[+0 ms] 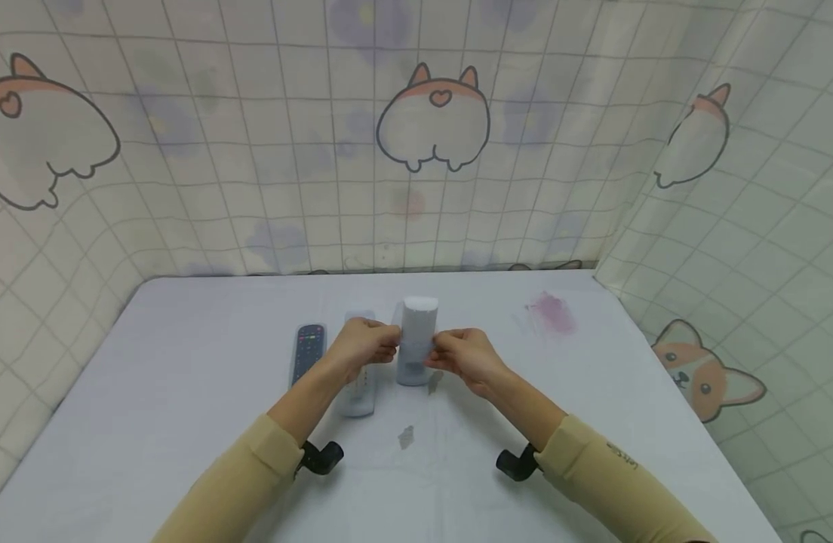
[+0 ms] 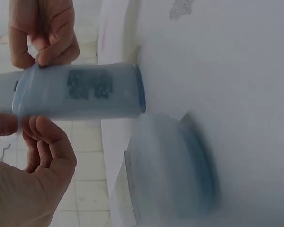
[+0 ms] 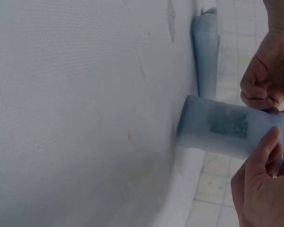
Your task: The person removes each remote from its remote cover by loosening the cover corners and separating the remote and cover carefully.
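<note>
A white remote control (image 1: 420,311) stands roughly upright near the table's middle, its lower part inside a translucent bluish sleeve (image 2: 118,90). Through the sleeve a dark printed label shows, blurred. On the left side, my left hand (image 1: 366,343) pinches the sleeve's upper edge between thumb and fingers. Opposite it, my right hand (image 1: 465,356) pinches the right side of that edge. Both wrist views show the thumbs and fingertips right at the rim. The sleeve's lower end is close to the table surface.
Partly behind my left forearm lies a pale remote in a bluish cover (image 1: 359,396). Left of it is a dark remote with coloured buttons (image 1: 309,348). The white table (image 1: 185,422) has grey marks and a pink stain (image 1: 554,311). Patterned curtain (image 1: 274,151) encloses the back and sides.
</note>
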The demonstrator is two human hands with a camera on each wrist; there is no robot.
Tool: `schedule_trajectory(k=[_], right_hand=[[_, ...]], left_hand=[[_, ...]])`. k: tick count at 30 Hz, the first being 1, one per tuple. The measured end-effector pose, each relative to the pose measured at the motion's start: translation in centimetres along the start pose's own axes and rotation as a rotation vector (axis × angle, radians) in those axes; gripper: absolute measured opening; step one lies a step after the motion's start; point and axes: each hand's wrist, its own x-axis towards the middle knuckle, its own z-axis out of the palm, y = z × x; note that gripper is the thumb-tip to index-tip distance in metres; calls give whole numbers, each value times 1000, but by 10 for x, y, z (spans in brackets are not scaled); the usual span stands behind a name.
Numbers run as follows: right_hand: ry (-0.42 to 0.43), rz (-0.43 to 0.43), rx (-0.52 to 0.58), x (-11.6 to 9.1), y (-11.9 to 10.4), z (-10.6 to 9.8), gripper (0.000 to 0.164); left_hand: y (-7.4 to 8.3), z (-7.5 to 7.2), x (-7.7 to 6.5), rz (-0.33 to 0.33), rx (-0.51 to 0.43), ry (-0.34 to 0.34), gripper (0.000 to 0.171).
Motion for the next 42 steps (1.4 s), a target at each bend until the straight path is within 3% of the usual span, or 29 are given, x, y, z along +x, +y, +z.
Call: schedule_trajectory(k=[18, 33, 42], right_hand=[[15, 19, -106, 6, 3, -1, 29], [-13, 19, -135, 8, 6, -1, 27], [-17, 38, -170, 12, 11, -3, 27]], left_hand=[[-2, -6, 13, -102, -58, -87, 36], [-8, -8, 15, -124, -18, -95, 21], [-10, -7, 15, -144, -25, -123, 20]])
